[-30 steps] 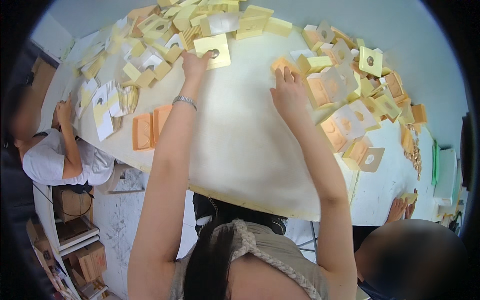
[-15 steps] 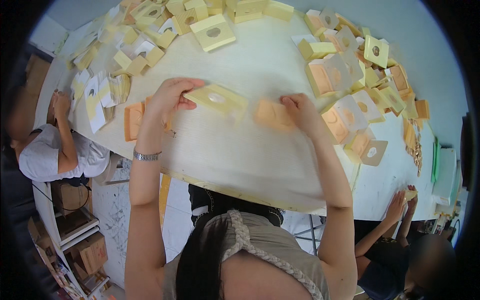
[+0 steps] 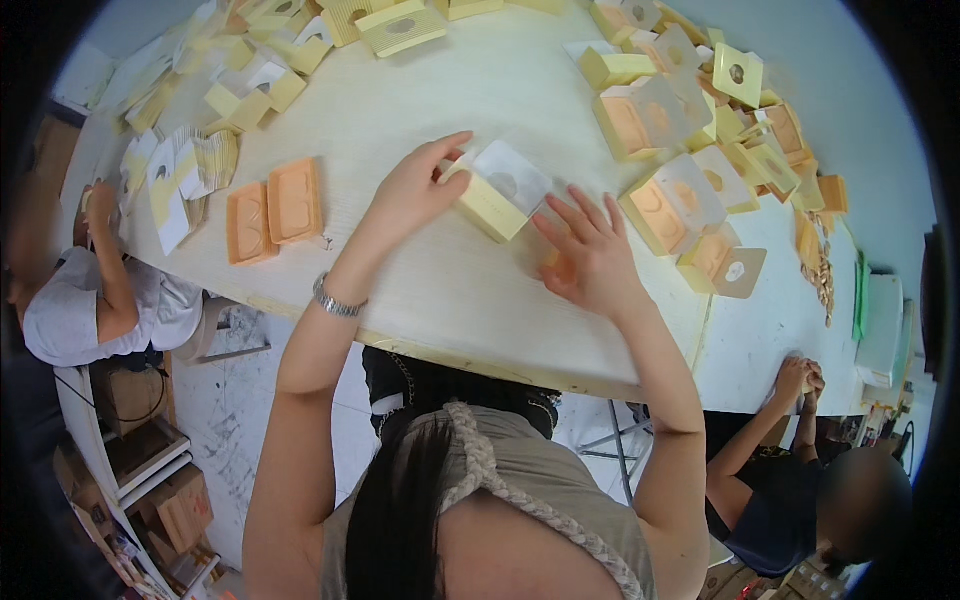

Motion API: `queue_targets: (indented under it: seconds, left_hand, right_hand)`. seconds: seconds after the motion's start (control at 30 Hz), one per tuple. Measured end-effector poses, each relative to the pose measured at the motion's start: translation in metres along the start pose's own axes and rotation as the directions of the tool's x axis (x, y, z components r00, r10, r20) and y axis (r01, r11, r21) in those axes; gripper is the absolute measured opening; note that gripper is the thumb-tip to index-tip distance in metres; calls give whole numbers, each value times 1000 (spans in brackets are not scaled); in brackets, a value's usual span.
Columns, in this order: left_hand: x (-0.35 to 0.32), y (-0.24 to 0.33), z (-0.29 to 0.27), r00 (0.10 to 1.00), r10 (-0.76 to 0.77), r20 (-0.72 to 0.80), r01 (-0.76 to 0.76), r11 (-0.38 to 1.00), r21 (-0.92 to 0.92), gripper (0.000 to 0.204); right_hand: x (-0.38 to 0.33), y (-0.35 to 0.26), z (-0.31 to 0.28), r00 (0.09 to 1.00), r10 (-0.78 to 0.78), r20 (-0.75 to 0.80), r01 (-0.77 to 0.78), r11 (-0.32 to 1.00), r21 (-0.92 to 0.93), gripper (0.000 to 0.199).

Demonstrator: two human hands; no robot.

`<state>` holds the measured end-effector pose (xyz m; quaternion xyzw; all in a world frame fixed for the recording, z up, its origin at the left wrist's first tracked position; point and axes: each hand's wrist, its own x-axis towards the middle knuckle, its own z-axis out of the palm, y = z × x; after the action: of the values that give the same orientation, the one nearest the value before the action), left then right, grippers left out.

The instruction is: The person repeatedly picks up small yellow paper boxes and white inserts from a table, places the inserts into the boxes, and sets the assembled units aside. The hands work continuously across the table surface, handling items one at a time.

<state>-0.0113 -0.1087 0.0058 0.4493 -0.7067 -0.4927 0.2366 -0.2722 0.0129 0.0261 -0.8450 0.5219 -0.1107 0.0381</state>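
My left hand point(image 3: 425, 188) grips the left end of a small pale-yellow paper box point(image 3: 490, 208). The box's white-lined lid, with a round window, stands raised. At the box's right end is my right hand point(image 3: 590, 250), fingers stretched, with an orange molded tray point(image 3: 562, 268) mostly hidden between thumb and palm. To the left, two more orange trays, a smaller-looking one point(image 3: 250, 222) and one beside it point(image 3: 295, 200), lie side by side on the white table point(image 3: 420, 300).
Open boxes holding orange trays point(image 3: 665, 205) crowd the right side. Yellow boxes point(image 3: 270, 90) and a stack of flat cartons point(image 3: 205, 165) lie at the far left. One co-worker point(image 3: 100, 300) sits at left, another point(image 3: 770, 500) at lower right.
My left hand has moved right with the yellow box, now upright with its lid raised. My right hand has brought the orange tray left to the box. My view has shifted slightly.
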Motion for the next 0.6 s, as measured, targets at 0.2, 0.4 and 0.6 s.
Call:
queue_targets:
  seconds: [0.2, 0.4, 0.6]
  left_hand:
    - [-61, 15, 18, 993, 94, -71, -83, 987, 135, 62]
    - [-66, -9, 39, 922, 371, -113, -331, 905, 269, 54]
    - [-68, -13, 54, 975, 215, -58, -199, 959, 203, 70]
  right_hand:
    - [-50, -2, 43, 856, 416, -306, -451, 891, -51, 62]
    - [-68, -46, 10, 852, 517, -81, -523, 847, -93, 58]
    - [-25, -64, -77, 940, 28, -340, -34, 999, -11, 56]
